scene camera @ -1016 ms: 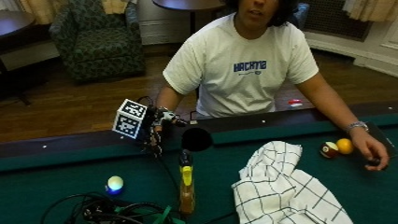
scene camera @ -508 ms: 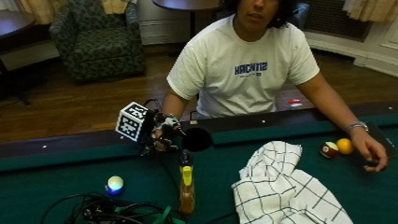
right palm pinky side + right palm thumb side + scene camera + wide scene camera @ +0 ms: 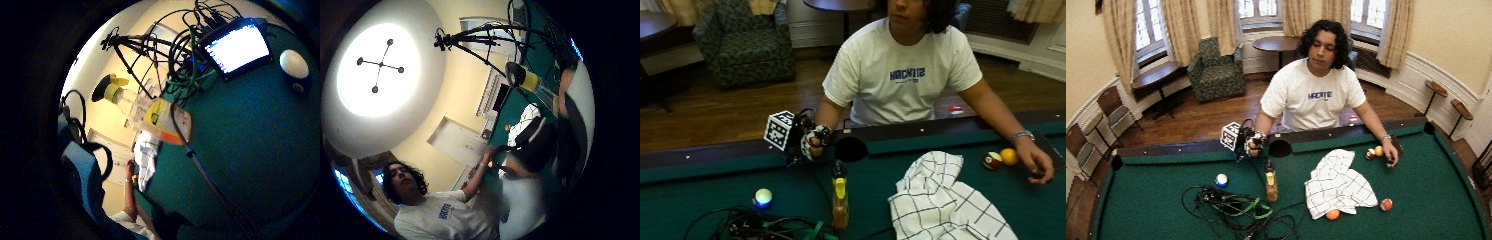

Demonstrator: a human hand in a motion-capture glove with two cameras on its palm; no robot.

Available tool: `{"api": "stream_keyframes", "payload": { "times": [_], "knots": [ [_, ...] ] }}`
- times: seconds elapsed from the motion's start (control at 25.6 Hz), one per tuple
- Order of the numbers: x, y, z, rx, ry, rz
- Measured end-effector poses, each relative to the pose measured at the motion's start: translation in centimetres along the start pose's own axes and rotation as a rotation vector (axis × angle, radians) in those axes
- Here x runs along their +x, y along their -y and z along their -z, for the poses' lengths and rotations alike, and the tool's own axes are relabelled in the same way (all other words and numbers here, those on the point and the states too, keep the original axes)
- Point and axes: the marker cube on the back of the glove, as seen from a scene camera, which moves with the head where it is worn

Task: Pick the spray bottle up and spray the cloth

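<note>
Hand raised at the rail, bottle not yet touched.

Nearest, the amber spray bottle with yellow trigger and black nozzle (image 3: 839, 200) lies on the green felt pool table (image 3: 693, 200), long axis running towards the rail, nozzle end towards the person. The white black-checked cloth (image 3: 943, 202) lies crumpled just beside it, apart. Farther, the black-gloved right hand (image 3: 812, 142) hovers over the rail, fingers loosely curled, holding nothing; probably poised to descend onto the bottle.

Spray bottle (image 3: 839, 200) lies on the tabletop (image 3: 693, 200), the landmark: cloth (image 3: 943, 205) just beside it toward the bare hand, gloved right hand (image 3: 814, 141) behind it at the rail.
</note>
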Motion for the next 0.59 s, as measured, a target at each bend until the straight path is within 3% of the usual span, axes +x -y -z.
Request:
{"api": "stream_keyframes", "payload": {
  "times": [0.59],
  "knots": [
    [1.1, -1.2, 0.7, 0.072, -0.108, 0.098]
  ]
}}
